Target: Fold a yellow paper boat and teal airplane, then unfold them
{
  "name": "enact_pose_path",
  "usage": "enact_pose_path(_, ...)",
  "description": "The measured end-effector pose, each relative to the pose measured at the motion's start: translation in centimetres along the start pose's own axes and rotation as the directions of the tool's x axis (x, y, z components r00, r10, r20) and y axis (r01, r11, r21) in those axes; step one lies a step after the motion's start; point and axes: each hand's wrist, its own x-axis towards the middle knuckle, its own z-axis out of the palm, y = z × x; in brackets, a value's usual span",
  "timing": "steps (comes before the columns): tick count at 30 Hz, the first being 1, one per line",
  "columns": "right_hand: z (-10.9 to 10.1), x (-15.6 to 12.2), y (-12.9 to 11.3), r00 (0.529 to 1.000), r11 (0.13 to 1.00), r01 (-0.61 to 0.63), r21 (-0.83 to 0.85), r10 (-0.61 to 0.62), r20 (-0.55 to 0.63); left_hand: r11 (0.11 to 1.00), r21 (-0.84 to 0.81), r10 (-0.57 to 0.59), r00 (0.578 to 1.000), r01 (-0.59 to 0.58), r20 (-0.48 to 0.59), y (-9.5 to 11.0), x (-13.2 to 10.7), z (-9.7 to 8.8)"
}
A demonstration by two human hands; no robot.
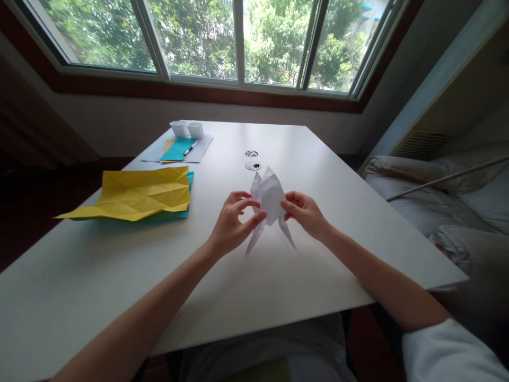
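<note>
A folded white paper figure, with points at the top and two narrow legs hanging below, is held up over the table between both hands. On its left side, my left hand pinches the lower edge between thumb and fingers. From the right, my right hand grips the opposite edge, thumb in front and fingers curled behind. Parts of the paper behind the fingertips are hidden.
A creased yellow sheet lies over teal paper at the left of the white table. Farther back are two white paper boxes, a pen and small sheets. Two round discs sit mid-table.
</note>
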Motion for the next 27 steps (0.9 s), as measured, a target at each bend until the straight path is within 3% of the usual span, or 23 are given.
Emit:
enact_pose_path(9, 0.1, 0.0, 0.0, 0.998, 0.999, 0.011, 0.03, -0.013, 0.055, 0.994, -0.106, 0.016, 0.999, -0.02, -0.031, 0.0, 0.5, -0.2)
enact_pose_path(14, 0.2, -0.1, 0.1, 0.993, 0.997, 0.078, -0.017, -0.077, 0.085, 0.985, -0.158, 0.062, 0.998, -0.062, -0.006, 0.1, 0.4, -0.3)
enact_pose_path(18, 0.3, -0.4, 0.0, 0.971, 0.996, 0.091, 0.016, -0.092, 0.221, 0.91, -0.408, -0.063, 0.998, 0.066, 0.022, -0.1, 0.5, -0.1)
enact_pose_path(21, 0.1, -0.7, 0.0, 0.927, 0.993, 0.115, -0.018, -0.101, 0.362, 0.822, -0.552, -0.197, 0.979, 0.139, -0.048, -0.2, 0.7, 0.0)
enact_pose_path(27, 0.1, -1.6, 0.1, 0.846, 0.904, 0.332, -0.268, -0.16, 0.509, 0.737, -0.646, -0.391, 0.905, 0.201, -0.165, -0.9, 1.1, 0.1)
